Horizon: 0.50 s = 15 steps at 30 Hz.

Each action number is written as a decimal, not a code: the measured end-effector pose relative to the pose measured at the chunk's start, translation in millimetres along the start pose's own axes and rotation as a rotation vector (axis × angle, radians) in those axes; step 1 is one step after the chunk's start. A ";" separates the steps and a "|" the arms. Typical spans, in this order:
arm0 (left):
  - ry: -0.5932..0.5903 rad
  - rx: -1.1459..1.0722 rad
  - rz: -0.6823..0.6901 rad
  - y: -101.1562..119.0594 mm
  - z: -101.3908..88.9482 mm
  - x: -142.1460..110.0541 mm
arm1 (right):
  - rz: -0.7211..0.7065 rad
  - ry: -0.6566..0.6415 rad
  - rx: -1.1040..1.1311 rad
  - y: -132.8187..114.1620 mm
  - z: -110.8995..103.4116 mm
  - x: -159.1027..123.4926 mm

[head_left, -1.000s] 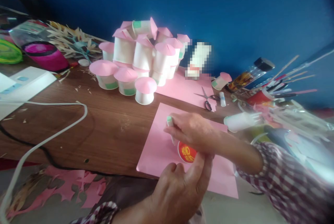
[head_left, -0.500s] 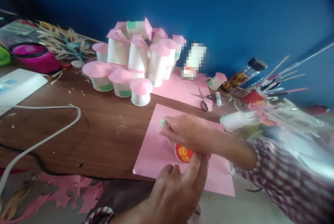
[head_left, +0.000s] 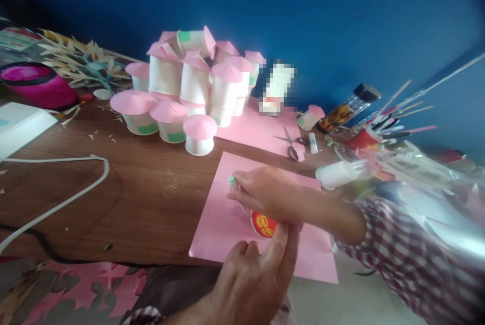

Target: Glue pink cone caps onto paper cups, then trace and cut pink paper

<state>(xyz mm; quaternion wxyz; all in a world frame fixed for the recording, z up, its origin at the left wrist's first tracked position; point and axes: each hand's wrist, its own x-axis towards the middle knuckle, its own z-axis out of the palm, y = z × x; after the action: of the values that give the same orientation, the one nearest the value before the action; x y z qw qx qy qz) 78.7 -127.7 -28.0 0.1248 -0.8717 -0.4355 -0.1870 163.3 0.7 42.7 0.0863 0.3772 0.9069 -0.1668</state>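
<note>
A pink paper sheet point(head_left: 212, 214) lies on the brown desk. On it rests a red round disc point(head_left: 262, 225) with yellow lettering and a pale rim, partly covered by my hands. My left hand point(head_left: 254, 279) reaches up from the bottom, its fingers holding the disc's right side against the sheet. From the right my right hand point(head_left: 269, 191) crosses over the disc, closed around a white marker point(head_left: 234, 184) with a light green end. The marker's lower tip, beside the disc's edge, is hard to make out.
White paper cups with pink cone tops point(head_left: 195, 82) are stacked behind. Black-handled scissors point(head_left: 291, 143) lie on another pink sheet point(head_left: 248, 128). A jar point(head_left: 350, 107) and a red pen cup point(head_left: 362, 139) stand right. A white cable point(head_left: 71, 193) curves left; pink scraps point(head_left: 87, 284) lie below.
The whole view has shifted slightly, so the scene sits a little further left. Both hands keep nearly the same pose over the disc and sheet.
</note>
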 end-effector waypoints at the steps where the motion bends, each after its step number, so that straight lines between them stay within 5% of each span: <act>1: 0.000 -0.001 0.001 -0.2 0.0 0.3 | 0.002 -0.006 -0.002 -0.3 -0.3 0.1; 15: 0.043 0.006 -0.005 -0.8 0.4 0.4 | -0.002 -0.028 0.064 -0.6 -3.1 3.3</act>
<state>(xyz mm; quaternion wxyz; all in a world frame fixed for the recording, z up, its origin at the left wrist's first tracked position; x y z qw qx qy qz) 78.4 -126.8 -28.1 0.1364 -0.8660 -0.4354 -0.2047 160.5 3.7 44.8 0.0866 0.3764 0.9003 -0.2008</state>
